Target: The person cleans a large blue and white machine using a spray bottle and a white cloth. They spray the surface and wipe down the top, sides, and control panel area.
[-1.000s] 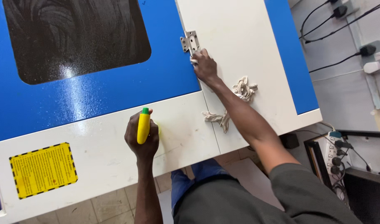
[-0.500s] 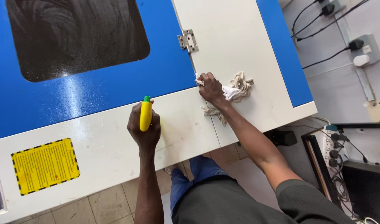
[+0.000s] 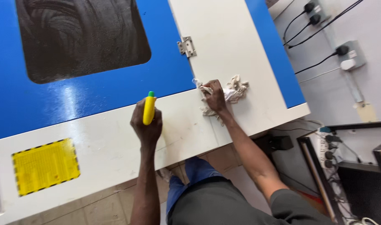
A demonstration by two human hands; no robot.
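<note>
White machine top (image 3: 240,41), right hand (image 3: 215,96) gripping rag (image 3: 234,91) (partly hidden), left hand (image 3: 146,123) holding yellow bottle (image 3: 149,109).

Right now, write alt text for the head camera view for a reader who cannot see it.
Seen from above, a person's right hand presses a frayed white rag onto the white top of a blue and white machine, while the left hand holds a yellow bottle with a green tip. A dark window and yellow label lie left.
</note>
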